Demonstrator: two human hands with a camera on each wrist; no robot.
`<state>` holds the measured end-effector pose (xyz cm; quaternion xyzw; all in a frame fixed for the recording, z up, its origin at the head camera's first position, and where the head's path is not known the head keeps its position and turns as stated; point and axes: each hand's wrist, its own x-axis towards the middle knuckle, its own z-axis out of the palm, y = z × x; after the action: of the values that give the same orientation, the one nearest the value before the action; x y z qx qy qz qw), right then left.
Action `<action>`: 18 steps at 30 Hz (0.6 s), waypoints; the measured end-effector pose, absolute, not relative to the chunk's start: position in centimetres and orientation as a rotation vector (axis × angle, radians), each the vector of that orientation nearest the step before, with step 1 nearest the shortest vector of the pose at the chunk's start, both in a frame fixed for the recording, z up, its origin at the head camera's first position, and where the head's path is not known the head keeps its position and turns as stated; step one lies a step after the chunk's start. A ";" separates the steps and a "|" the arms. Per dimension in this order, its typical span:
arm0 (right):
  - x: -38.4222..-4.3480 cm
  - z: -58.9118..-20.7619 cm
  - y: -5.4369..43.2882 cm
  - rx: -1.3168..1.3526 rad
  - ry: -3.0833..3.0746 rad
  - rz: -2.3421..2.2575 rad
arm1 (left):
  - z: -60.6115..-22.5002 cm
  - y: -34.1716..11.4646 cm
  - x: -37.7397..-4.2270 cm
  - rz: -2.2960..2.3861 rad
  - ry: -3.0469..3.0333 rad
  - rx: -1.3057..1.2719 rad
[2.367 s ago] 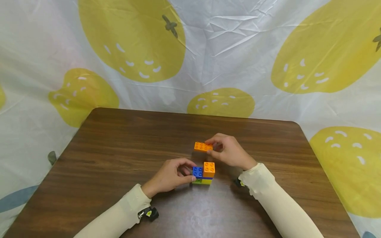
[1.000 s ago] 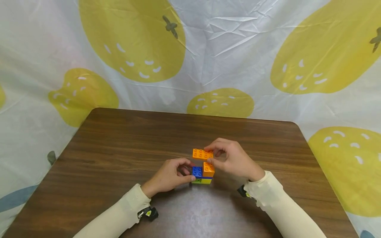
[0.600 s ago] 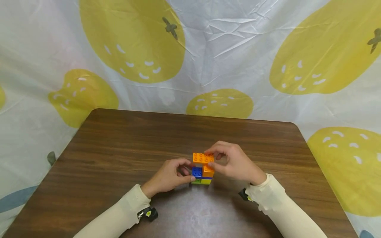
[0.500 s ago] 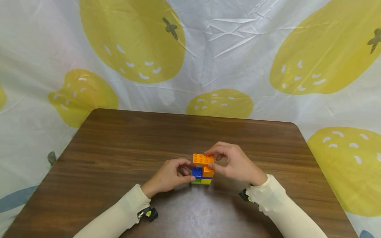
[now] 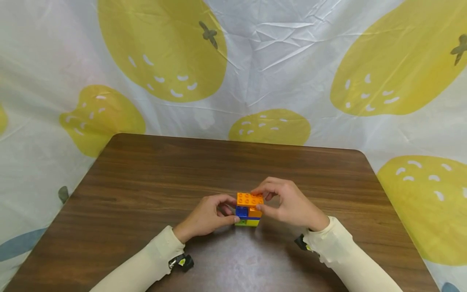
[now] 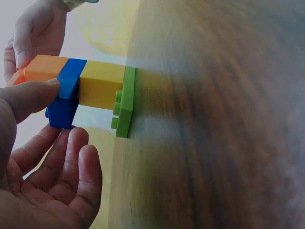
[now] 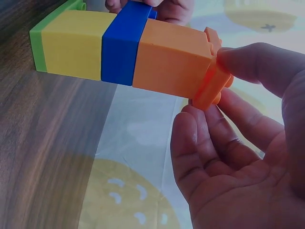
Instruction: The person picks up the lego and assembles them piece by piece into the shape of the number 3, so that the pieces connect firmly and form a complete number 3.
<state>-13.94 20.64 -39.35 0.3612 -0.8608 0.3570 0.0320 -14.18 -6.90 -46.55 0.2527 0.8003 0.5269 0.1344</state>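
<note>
Toy building bricks form a stack in the head view: a green plate (image 6: pixel 126 102) at the bottom, then a yellow brick (image 7: pixel 74 43), a blue plate (image 7: pixel 125 43) and an orange brick (image 7: pixel 171 59) on the blue one's right half. My left hand (image 5: pixel 206 217) pinches the blue plate between thumb and fingers. My right hand (image 5: pixel 288 202) pinches a thin orange plate (image 5: pixel 245 198) by its right end, over the top of the orange brick. In the right wrist view this plate tilts against that brick, a stud showing at the joint.
The stack stands on a brown wood-grain table (image 5: pixel 175 170) with rounded far corners. Behind it hangs a white cloth (image 5: pixel 248 61) printed with yellow fruit. Dark wrist straps show under both cream sleeves (image 5: pixel 146 259).
My right hand has brought the orange plate toward me and down, from beyond the stack onto the top of the orange brick. The left hand keeps its grip on the blue plate.
</note>
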 end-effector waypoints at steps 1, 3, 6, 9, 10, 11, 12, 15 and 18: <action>-13.9 -39.3 20.7 1.113 -2.649 1.100 | -46.5 -6.9 -14.2 1.528 2.318 0.732; -13.8 -39.3 20.7 1.115 -2.649 1.097 | -46.5 -6.9 -14.2 1.530 2.314 0.732; -13.8 -39.3 20.7 1.123 -2.644 1.098 | -46.4 -6.9 -14.2 1.531 2.310 0.730; -13.7 -39.3 20.6 1.130 -2.640 1.098 | -46.4 -6.9 -14.1 1.532 2.311 0.728; -13.7 -39.3 20.7 1.134 -2.637 1.100 | -46.4 -6.9 -14.1 1.531 2.313 0.726; -13.7 -39.3 20.7 1.135 -2.639 1.101 | -46.3 -6.9 -14.1 1.530 2.315 0.726; -13.7 -39.2 20.6 1.136 -2.639 1.100 | -46.3 -6.9 -14.1 1.529 2.316 0.727; -13.6 -39.3 20.7 1.142 -2.641 1.093 | -46.3 -6.9 -14.0 1.529 2.318 0.726; -13.7 -39.3 20.7 1.146 -2.641 1.085 | -46.3 -6.9 -14.1 1.533 2.314 0.727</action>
<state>-13.67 20.68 -39.30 0.3722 -0.8579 0.3526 0.0326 -14.06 -6.89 -46.30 0.2511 0.7991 0.5292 0.1357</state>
